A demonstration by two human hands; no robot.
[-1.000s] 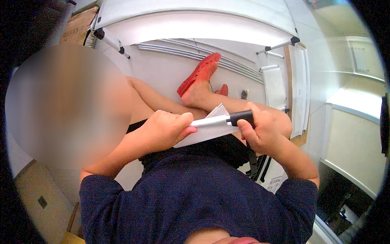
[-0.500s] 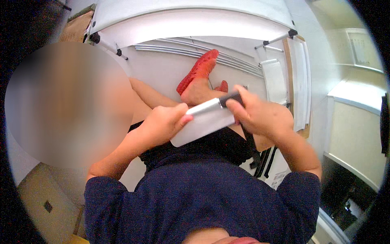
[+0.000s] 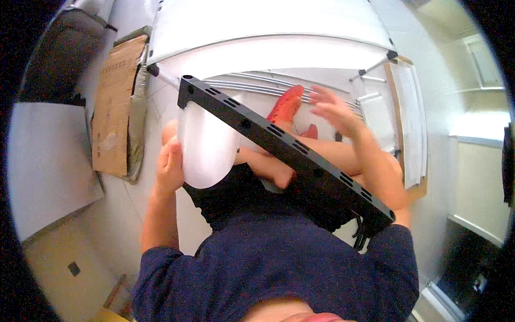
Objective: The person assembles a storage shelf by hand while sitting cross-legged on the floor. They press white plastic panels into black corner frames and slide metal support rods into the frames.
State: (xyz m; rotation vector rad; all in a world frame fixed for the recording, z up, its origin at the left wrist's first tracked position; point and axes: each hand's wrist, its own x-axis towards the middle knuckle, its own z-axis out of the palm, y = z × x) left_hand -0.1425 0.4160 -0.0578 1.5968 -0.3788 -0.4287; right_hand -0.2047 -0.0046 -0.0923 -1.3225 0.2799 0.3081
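Observation:
My left hand (image 3: 170,165) is closed on the edge of a curved white sheet (image 3: 208,150), fingers in front and thumb up. A long black slotted bar (image 3: 256,129) lies slantwise above my lap, from the sheet's upper end down to my right upper arm. The sheet hangs just under the bar's far left end; whether the two are joined I cannot tell. Beyond the bar, my right hand (image 3: 337,110) is raised with fingers apart, a little blurred, holding nothing. My right forearm passes beside the bar's near half.
A white-topped frame (image 3: 268,52) with black corner joints stands ahead. Silver tubes (image 3: 252,85) lie on the floor beneath it, near a red shoe (image 3: 287,104). Cardboard (image 3: 118,107) leans at the left; white boards (image 3: 412,123) stand at the right.
The white sheet, earlier stretched between both hands with a black-ended silver rod, has swung left in my left hand. The slotted bar now crosses the view. My right hand has let go and risen.

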